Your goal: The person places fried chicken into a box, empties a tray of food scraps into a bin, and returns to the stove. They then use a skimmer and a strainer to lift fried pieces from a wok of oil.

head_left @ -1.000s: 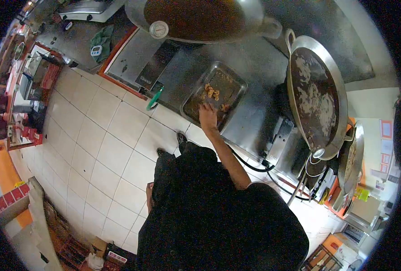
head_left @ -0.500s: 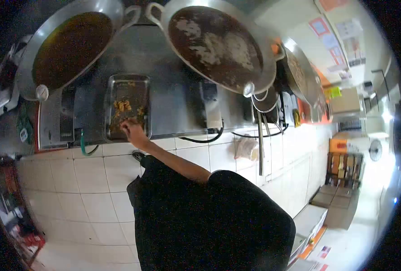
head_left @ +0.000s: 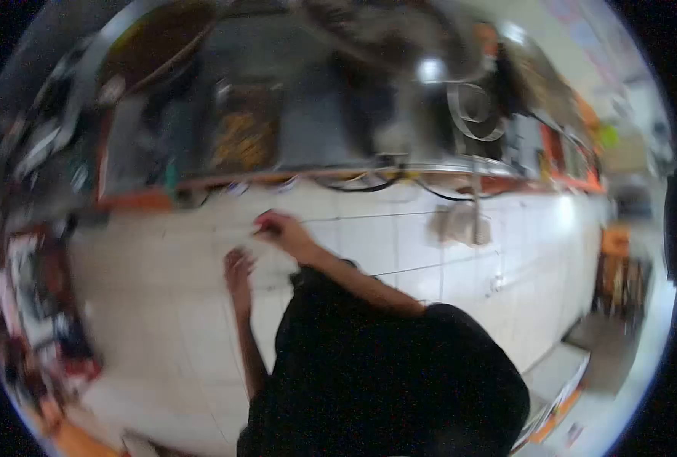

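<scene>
Hovering over the white tiled floor [head_left: 399, 244], the right hand [head_left: 281, 227] and left hand [head_left: 238, 268] sit near each other below the metal tray [head_left: 243, 133] of fried pieces; blur hides both grips.

Blurred view. Open tiled floor [head_left: 171, 320] lies around both hands, giving free passage at nine and six o'clock. At twelve o'clock the steel counter [head_left: 315, 129] edge blocks the way, its tray [head_left: 243, 133] on top and cables [head_left: 361, 183] hanging beneath. Clutter [head_left: 30, 305] stands at nine o'clock's far edge.
</scene>
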### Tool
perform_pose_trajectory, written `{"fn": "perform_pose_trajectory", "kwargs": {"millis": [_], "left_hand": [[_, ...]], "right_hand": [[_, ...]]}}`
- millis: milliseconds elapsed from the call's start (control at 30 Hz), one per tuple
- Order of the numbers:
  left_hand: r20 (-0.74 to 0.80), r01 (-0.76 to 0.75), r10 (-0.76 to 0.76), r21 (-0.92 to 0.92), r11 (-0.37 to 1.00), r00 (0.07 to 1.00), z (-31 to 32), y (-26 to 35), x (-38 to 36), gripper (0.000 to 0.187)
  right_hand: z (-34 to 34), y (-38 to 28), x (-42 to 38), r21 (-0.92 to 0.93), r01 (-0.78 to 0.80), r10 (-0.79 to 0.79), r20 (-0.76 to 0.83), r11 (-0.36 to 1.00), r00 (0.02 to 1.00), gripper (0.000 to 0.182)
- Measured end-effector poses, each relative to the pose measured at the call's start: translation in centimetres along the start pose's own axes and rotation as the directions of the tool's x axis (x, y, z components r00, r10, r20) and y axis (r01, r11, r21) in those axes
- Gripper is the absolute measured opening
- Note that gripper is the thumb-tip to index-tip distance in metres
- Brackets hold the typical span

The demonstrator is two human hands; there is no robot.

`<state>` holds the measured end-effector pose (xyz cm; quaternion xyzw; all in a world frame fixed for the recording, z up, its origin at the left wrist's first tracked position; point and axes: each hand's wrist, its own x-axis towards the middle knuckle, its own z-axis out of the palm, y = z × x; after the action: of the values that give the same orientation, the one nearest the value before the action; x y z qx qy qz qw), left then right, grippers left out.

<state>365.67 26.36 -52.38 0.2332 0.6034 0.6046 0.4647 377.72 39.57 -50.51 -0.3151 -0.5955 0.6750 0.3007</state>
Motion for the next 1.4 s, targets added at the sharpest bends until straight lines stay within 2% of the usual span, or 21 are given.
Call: {"fn": "perform_pose_trajectory", "kwargs": {"millis": [100,200,267,367,500,533,567,633,667,700,733,800,867,900,967,1033,1067,1167,1200,1300,1400], "left_hand": [[0.062,-0.113,0.118,-0.069,0.991,0.991,3.9,6.5,-3.2,0.024],[-0.08,-0.146,0.145,-0.01,0.989,0.986,4.0,7.1,-6.3,0.022],[-0.168,-0.232,0.225,-0.023,0.972,0.96,4.0,7.3,-8.1,0.021],[-0.273,-0.211,0.207,0.013,0.977,0.939,3.8,7.4,-9.4,0.019],[-0.304,-0.268,0.277,0.071,0.961,0.911,2.7,8.4,-10.2,0.019],[-0.353,-0.238,0.256,0.094,0.967,0.9,2.6,8.8,-10.3,0.019],[-0.374,-0.257,0.268,0.081,0.963,0.888,2.4,9.3,-10.3,0.019],[-0.417,-0.294,0.294,0.064,0.954,0.86,1.9,10.8,-10.2,0.018],[-0.429,-0.299,0.301,0.074,0.951,0.852,2.3,13.0,-10.5,0.016],[-0.425,-0.326,0.326,0.076,0.942,0.844,3.0,15.4,-11.1,0.014],[-0.422,-0.357,0.355,0.077,0.931,0.834,3.6,17.8,-11.8,0.013],[-0.229,-0.44,0.455,0.116,0.891,0.861,3.9,21.9,-13.7,0.012],[-0.062,-0.705,0.703,-0.119,0.699,0.708,4.3,23.6,-13.4,0.012],[-0.025,-0.774,0.774,-0.034,0.632,0.633,5.0,25.5,-12.9,0.017],[-0.022,-0.83,0.83,-0.005,0.557,0.557,5.9,27.3,-11.6,0.014],[0.062,-0.804,0.812,-0.114,0.584,0.58,4.7,27.6,-10.9,0.018],[0.103,-0.782,0.799,-0.166,0.601,0.593,4.1,27.8,-10.6,0.024],[-0.122,-0.889,0.883,-0.14,0.437,0.453,6.5,29.7,-8.2,0.012],[-0.171,-0.903,0.888,-0.127,0.409,0.426,6.8,29.9,-7.9,0.01],[-0.052,-0.86,0.869,-0.186,0.475,0.492,5.0,32.0,-6.9,0.009],[-0.143,-0.831,0.833,-0.268,0.487,0.534,4.4,33.0,-7.1,0.008]], "right_hand": [[1.2,-2.8,-3.3,0.043,-0.081,0.077,0.072,0.996,0.994,0.012],[3.0,-6.6,-5.7,0.07,-0.202,0.193,0.123,0.977,0.974,0.011],[4.2,-6.9,-7.1,0.074,-0.176,0.164,0.153,0.982,0.975,0.011],[5.1,-7.2,-7.8,0.069,-0.166,0.148,0.213,0.984,0.966,0.012],[5.7,-7.4,-7.1,0.135,-0.168,0.106,0.382,0.977,0.918,0.015],[5.3,-6.9,-6.5,0.044,-0.185,0.157,0.367,0.982,0.917,0.017],[5.0,-5.8,-5.4,0.106,-0.25,0.205,0.321,0.962,0.925,0.017],[4.3,-2.0,-1.9,0.243,-0.364,0.308,0.24,0.899,0.921,0.018],[3.5,0.6,0.2,0.461,-0.426,0.356,0.234,0.779,0.905,0.019],[2.4,5.2,2.3,0.377,-0.287,0.22,0.213,0.881,0.952,0.018],[1.9,6.1,5.2,0.625,-0.55,0.599,0.161,0.553,0.785,0.017],[1.1,10.8,9.1,0.712,-0.412,0.521,0.075,0.569,0.85,0.02],[0.9,13.7,11.9,0.778,-0.307,0.493,-0.004,0.548,0.87,0.02],[1.0,14.3,13.3,0.804,-0.282,0.513,-0.033,0.524,0.858,0.02],[1.2,14.9,15.9,0.862,-0.205,0.547,-0.096,0.463,0.832,0.02],[1.3,15.4,17.0,0.915,-0.108,0.601,-0.163,0.388,0.782,0.02],[1.2,16.2,16.9,0.894,-0.106,0.601,-0.2,0.435,0.774,0.022],[1.2,16.2,17.1,0.902,-0.028,0.525,-0.226,0.432,0.821,0.02],[1.2,16.4,17.2,0.913,-0.013,0.573,-0.244,0.407,0.782,0.02],[1.1,12.8,15.7,0.908,-0.153,0.689,-0.178,0.391,0.703,0.023],[0.7,12.7,14.5,0.901,-0.052,0.624,-0.255,0.43,0.739,0.025]]}}
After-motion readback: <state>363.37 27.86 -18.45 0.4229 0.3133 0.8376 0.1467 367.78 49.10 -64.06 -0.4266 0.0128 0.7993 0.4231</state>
